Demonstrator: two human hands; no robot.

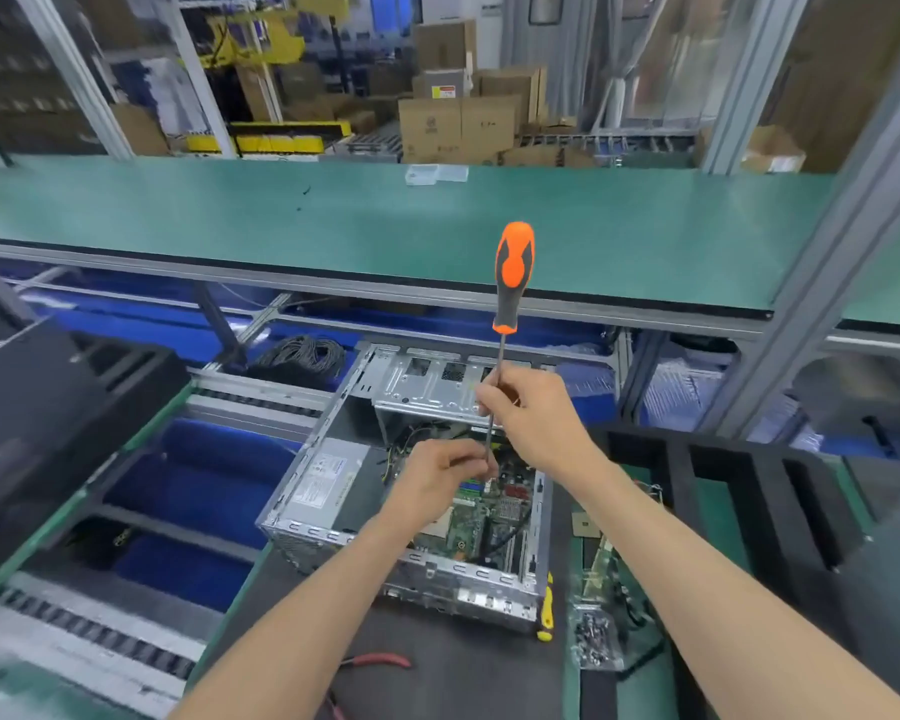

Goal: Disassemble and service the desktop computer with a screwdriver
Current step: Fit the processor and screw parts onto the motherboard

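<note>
While handle-up, screwdriver (pixel 512 275) shaft between both hands (pixel 528 407)

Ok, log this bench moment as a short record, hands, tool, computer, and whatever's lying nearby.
tool: screwdriver, upright, orange handle on top
right hand: grips the shaft midway
left hand: fingers pinch at the shaft's lower end
computer case: open, circuit board exposed
nearby: red-handled pliers, bag of screws
</note>
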